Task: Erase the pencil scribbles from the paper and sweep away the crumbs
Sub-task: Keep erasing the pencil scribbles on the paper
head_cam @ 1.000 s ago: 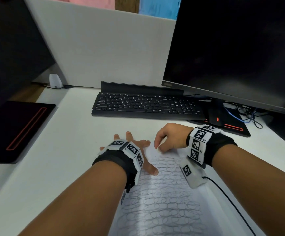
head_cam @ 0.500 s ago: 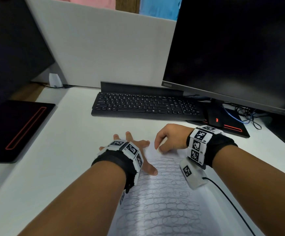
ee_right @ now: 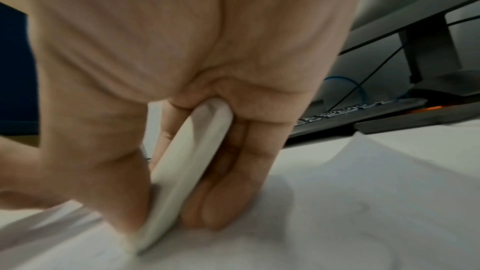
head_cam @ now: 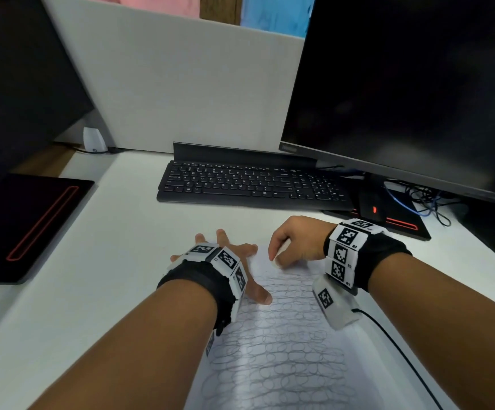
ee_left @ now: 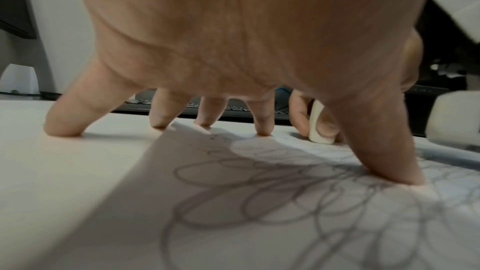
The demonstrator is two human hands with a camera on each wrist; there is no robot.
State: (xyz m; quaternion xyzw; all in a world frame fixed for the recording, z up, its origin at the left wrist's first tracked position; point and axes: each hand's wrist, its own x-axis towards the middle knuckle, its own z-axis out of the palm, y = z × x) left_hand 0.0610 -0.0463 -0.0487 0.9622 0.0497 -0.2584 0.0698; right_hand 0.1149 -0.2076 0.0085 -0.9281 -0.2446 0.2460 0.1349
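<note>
**A:** Right hand (head_cam: 295, 242) pinching a white eraser (ee_right: 191, 169) between thumb and fingers, its lower end down on the paper (head_cam: 281, 350) at the sheet's far end, close to the keyboard (head_cam: 252, 184).

**B:** And the left hand (head_cam: 225, 261)?

**A:** Spread wide, fingertips (ee_left: 263, 130) planted, thumb down on the scribbles (ee_left: 259, 202). The outer fingers land on the white desk (head_cam: 107, 276), off the sheet's left edge. It holds nothing; it looks to be pinning the page.

**B:** So which way does the work lie?

**A:** Toward the person. The sheet's long axis runs from the keyboard back to the body, and the pencil loops fill the stretch from just below the eraser to the bottom of the head view. The right hand is the nearer one, with the eraser just above the first rows.

**B:** How does the paper look?

**A:** Rows of grey overlapping ovals, dense and even. The strip around the eraser reads paler, almost blank, so I'd judge the erasing has barely begun. A few dark specks sit near the left fingertips; they may be crumbs, too small to say.

**B:** The eraser itself?

**A:** A flat, rounded slab, tilted on its narrow edge, blurred in the right wrist view.
</note>
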